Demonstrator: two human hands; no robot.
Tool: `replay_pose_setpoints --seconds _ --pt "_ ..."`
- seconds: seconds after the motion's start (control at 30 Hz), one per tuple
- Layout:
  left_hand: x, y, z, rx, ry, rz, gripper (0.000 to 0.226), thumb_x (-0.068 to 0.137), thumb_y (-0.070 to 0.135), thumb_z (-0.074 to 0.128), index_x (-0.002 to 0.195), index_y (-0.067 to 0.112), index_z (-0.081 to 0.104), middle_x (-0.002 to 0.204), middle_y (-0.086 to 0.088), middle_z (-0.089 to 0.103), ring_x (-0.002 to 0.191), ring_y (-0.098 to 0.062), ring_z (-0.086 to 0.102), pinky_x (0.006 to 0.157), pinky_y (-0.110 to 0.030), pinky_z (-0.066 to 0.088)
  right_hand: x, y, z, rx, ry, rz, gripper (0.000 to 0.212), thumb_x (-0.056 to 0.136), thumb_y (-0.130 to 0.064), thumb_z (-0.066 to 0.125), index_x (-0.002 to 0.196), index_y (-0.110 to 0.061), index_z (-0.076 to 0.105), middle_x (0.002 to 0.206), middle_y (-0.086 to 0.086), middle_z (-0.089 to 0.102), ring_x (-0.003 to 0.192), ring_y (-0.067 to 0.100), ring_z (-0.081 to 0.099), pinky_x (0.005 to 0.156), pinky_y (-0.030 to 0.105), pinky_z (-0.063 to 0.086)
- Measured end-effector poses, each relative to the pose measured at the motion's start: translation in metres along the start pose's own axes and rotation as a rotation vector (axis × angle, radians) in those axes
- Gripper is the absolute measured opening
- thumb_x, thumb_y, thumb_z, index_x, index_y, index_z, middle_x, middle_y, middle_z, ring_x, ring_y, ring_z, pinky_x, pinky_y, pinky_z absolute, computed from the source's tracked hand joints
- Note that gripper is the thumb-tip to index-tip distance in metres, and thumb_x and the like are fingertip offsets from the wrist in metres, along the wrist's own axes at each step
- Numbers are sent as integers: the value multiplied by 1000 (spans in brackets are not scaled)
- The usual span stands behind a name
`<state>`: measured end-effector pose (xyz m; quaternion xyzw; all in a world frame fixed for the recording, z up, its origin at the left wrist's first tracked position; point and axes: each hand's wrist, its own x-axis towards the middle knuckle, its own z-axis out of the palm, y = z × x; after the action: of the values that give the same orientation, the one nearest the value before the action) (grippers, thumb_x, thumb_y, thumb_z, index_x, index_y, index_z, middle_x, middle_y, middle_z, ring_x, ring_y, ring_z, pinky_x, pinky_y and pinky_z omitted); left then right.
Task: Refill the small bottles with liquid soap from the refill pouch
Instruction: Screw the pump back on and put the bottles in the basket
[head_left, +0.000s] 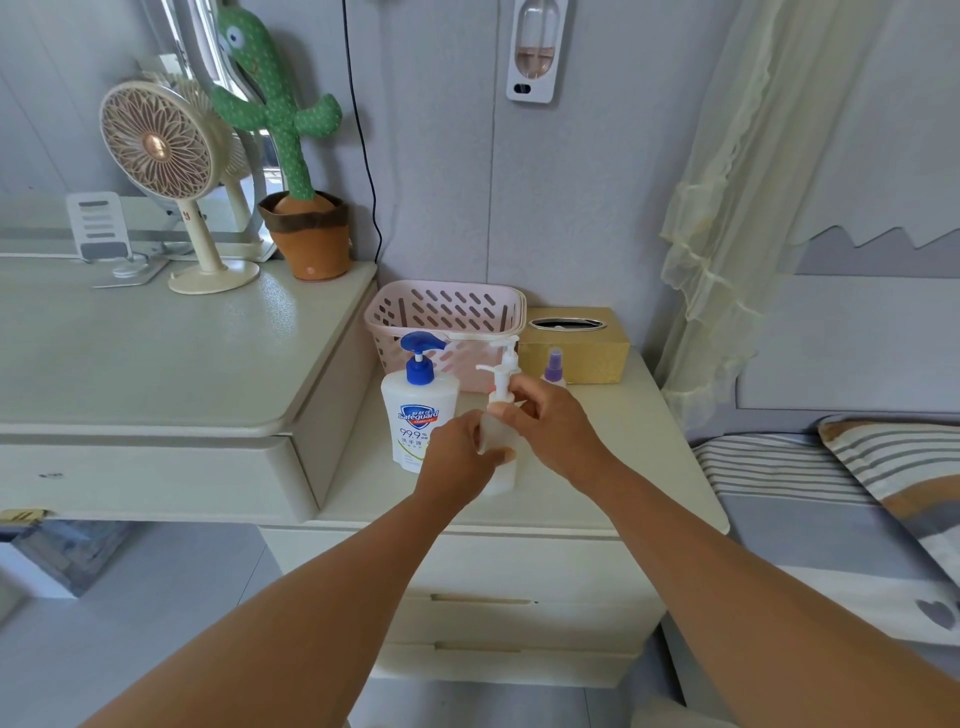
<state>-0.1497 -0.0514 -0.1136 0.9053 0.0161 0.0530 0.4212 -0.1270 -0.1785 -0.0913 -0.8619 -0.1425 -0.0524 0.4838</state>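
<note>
The small bottle, frosted white with a white pump, is upright near the middle of the nightstand, its base at or just above the top; I cannot tell which. The left hand grips its body, fingers curled round the near side and the thumb tip showing on the front. The right hand pinches the collar below the pump, thumb and fingers closed on it. A second white pump head rises just behind the first; its bottle is hidden. Just left of the small bottle, partly behind the left hand, stands a larger soap bottle with a blue pump. Behind the right hand is a purple spray bottle, and behind that a gold tissue box beside a pink basket, both against the wall. To the left, on a higher desk, are a fan, a plush cactus in a pot, and a stand. To the right are a bed and a pale curtain.
</note>
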Motion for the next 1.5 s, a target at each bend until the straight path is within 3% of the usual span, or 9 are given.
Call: replay_pose_setpoints --seconds 0.17,0.37,0.47,0.67,0.83,1.0,1.13,1.3,1.5 --pt "0 0 0 -3 16 1 40 82 28 73 115 11 59 91 1 58 85 -16 56 72 -22 43 4 -2 6 -16 87 37 38 75 -37 77 96 -16 53 91 -5 62 70 6 53 60 12 37" --pt "2 -2 0 -5 2 -10 37 82 28 73 111 9 60 94 0 60 88 -18 58 78 -26 45 3 -2 1 38 24 30 45 82 -40 71 119 -19 57 97 -7 65 80 8 59 72 21 47" --pt "2 -3 1 -13 4 -4 36 82 28 73 111 10 61 99 -4 65 92 -20 60 79 -26 45 2 0 -3 37 -36 15 31 88 -33 65 112 -14 63 79 -12 57 70 5 52 70 20 40" --pt "1 -2 1 -13 9 -10 37 82 29 73 111 9 60 92 0 60 85 -16 56 72 -21 42 5 -4 4 -35 64 40 35 77 -40 75 96 -17 56 87 -8 59 69 4 51 60 12 36" --pt "1 -3 1 -20 0 -1 36 81 29 74 109 10 61 96 -4 66 88 -18 60 74 -22 46 4 -3 1 13 22 40 42 79 -41 73 110 -17 58 95 -7 65 78 7 58 69 18 46" --pt "2 -3 2 -28 -2 16 35 80 27 75 109 12 62 100 -6 68 92 -20 62 82 -29 49 1 -1 -7 24 -47 21 29 88 -32 65 109 -13 66 65 -16 49 58 1 48 61 15 35" --pt "0 -2 1 -26 -8 14 35 80 27 75 108 10 62 98 -6 67 91 -21 62 81 -30 49 2 -4 -1 -13 17 35 36 82 -38 70 107 -12 63 82 -9 59 68 3 51 65 19 39" --pt "0 -1 1 16 15 0 35 81 31 74 102 7 60 87 -3 60 80 -18 56 75 -29 48 1 -9 3 -102 84 46 45 75 -39 77 100 -17 46 88 -7 53 65 2 48 53 8 31" --pt "0 -1 -1 6 -15 21 38 80 30 75 106 7 61 92 -6 64 86 -21 61 77 -31 49 3 -4 -1 -29 73 64 49 72 -45 78 103 -14 56 93 -7 61 70 4 52 59 11 36"
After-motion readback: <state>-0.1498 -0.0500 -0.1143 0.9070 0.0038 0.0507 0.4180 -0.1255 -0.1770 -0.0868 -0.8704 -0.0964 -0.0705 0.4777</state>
